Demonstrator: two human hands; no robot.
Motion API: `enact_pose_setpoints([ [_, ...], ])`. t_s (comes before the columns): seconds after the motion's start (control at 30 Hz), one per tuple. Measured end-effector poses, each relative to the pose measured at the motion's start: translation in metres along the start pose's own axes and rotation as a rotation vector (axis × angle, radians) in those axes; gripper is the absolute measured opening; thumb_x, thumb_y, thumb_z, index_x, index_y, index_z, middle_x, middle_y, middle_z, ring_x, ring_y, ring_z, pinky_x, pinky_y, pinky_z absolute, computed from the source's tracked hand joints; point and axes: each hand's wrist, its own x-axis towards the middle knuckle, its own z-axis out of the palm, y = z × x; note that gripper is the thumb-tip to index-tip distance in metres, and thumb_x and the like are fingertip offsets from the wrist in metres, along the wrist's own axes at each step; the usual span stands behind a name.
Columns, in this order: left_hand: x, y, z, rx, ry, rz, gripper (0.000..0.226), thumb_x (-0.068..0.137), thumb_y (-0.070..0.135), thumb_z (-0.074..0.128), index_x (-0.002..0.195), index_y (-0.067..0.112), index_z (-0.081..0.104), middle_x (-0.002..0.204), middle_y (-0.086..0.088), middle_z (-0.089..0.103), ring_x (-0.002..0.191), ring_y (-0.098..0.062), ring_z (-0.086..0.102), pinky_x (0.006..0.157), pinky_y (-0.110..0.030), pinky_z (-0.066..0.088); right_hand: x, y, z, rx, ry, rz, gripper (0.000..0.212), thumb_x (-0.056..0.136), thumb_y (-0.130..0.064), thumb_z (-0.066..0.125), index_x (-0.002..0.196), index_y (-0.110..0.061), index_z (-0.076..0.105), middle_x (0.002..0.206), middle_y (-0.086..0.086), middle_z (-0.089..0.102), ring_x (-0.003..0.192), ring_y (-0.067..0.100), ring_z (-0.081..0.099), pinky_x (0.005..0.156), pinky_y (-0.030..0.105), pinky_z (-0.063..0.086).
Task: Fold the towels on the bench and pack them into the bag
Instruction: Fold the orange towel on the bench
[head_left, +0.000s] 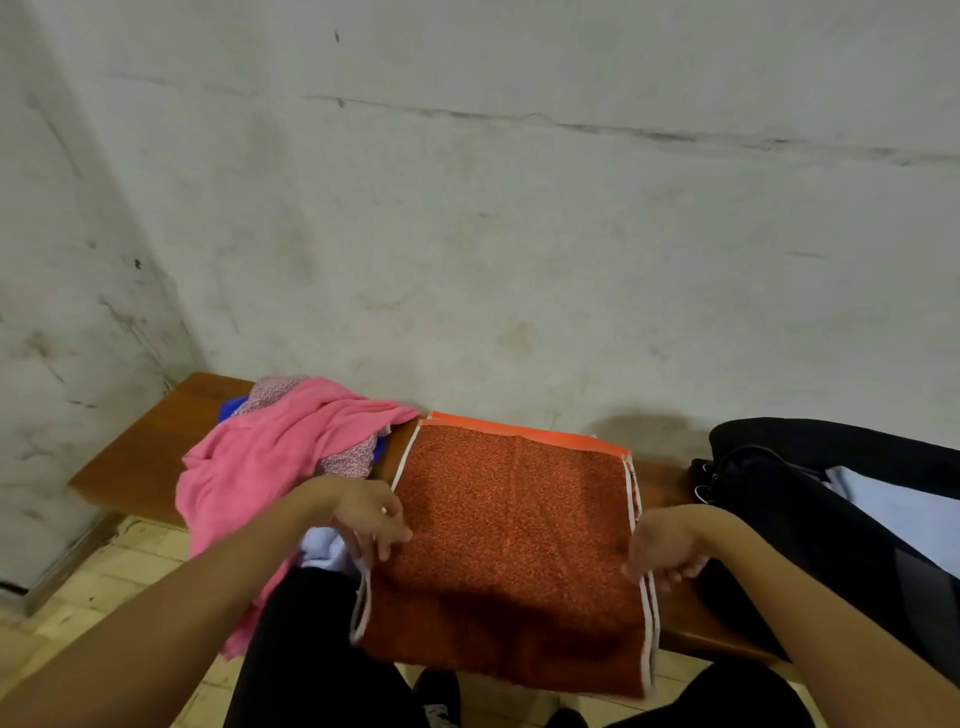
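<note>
Red towel (514, 525): overhangs bench (135, 457) front; left hand (371, 514) and right hand (662, 551) pinch its side edges. Pink pile (270, 457) left, bag (810, 499) right; wall behind.

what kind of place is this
Probably a plain back room or changing area: a wooden bench against a stained, bare wall, with a tiled floor below.
</note>
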Motion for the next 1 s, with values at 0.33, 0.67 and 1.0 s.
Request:
enact_pose_setpoints([
  [0.33,0.059,0.024,-0.008,0.376,0.507,0.103,0.048,0.092,0.023,0.060,0.138,0.011,0.048,0.138,-0.012,0.047,0.124,-0.025,0.048,0.102,-0.029,0.038,0.055,0.005,0.008,0.181,0.584,-0.062,0.052,0.093,-0.033,0.064,0.138,-0.013,0.050,0.141,0.009,0.049,0.126,0.023,0.051,0.100,0.028,0.041],
  [0.67,0.068,0.009,-0.001,0.418,0.343,0.115,0.041,0.069,0.014,0.084,0.096,0.023,0.054,0.115,0.001,0.032,0.111,-0.022,0.047,0.094,-0.031,0.046,0.055,0.016,0.016,0.091,0.480,-0.061,0.040,0.077,-0.003,0.071,0.103,-0.020,0.045,0.099,0.002,0.052,0.073,0.013,0.055,0.052,0.019,0.042],
  [1.0,0.081,0.013,-0.004,0.345,0.723,0.188,0.026,0.089,0.027,0.065,0.111,0.017,0.054,0.107,-0.003,0.054,0.101,-0.025,0.057,0.087,-0.037,0.047,0.069,0.017,0.006,0.267,0.686,-0.108,0.077,0.083,-0.019,0.064,0.147,-0.017,0.022,0.117,0.016,0.059,0.103,0.031,0.061,0.088,0.037,0.052],
])
